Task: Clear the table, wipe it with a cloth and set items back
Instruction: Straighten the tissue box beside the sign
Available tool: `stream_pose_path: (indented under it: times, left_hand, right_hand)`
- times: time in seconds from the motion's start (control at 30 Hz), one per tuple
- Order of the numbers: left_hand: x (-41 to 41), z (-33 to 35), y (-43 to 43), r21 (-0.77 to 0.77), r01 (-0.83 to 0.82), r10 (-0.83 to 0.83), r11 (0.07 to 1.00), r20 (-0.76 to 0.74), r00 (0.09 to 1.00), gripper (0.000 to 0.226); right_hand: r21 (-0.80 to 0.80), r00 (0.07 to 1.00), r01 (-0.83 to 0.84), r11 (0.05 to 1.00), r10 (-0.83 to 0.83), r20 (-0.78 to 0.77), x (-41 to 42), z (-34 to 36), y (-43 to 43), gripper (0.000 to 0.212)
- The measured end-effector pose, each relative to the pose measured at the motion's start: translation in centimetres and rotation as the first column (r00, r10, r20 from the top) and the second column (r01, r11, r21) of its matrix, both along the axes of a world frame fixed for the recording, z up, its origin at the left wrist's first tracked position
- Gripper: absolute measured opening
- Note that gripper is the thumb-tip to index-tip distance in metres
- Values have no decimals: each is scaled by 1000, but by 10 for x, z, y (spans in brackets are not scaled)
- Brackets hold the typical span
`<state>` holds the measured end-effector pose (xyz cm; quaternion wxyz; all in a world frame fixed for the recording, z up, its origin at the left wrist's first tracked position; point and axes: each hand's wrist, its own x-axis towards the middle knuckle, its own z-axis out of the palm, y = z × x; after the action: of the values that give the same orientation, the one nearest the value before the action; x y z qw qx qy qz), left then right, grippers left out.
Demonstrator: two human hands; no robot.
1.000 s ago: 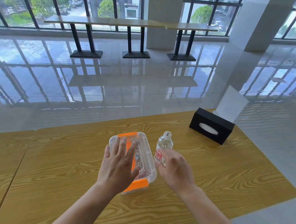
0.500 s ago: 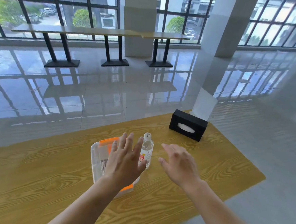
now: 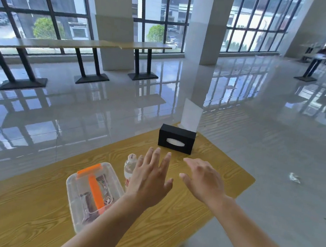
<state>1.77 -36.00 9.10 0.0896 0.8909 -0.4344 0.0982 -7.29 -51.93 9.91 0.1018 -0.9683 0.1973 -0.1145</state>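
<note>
Beyond left grip [image 3: 149, 181] and right grip [image 3: 204, 182], tissue box [image 3: 176, 141], apart.

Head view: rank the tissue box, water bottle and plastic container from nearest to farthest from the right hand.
1. Tissue box, just ahead of the right hand.
2. Water bottle, to its left, past the left hand.
3. Plastic container, farthest left.

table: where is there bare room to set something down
Widest bare patch: table left of the container. Another between the tissue box and the near edge, below the left hand and right hand. Crowded where the bottle stands beside the container.
</note>
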Motion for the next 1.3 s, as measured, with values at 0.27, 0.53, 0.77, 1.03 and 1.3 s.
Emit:
stream_pose_path:
  times: [0.27,0.53,0.77,1.03,1.3]
  left_hand:
    - [1,-18,-95,19,-27,28,999,-34,999,74]
    - [12,-27,-168,35,-89,91,995,-47,995,73]
    - [53,-36,-188,22,-101,103,995,-80,991,69]
    - [115,-58,-189,36,-108,112,994,-153,982,67]
    - [167,-76,-214,30,-207,207,978,-268,941,69]
  right_hand:
    - [-1,1000,-13,1000,13,3,-7,4,-98,54]
    - [9,999,-48,999,48,-2,5,7,-180,53]
    - [75,1000,-14,997,16,-26,41,-7,-211,54]
    - [138,994,35,990,-21,-106,101,-31,-210,52]
    - [238,985,71,969,-30,-171,159,-59,-235,60]
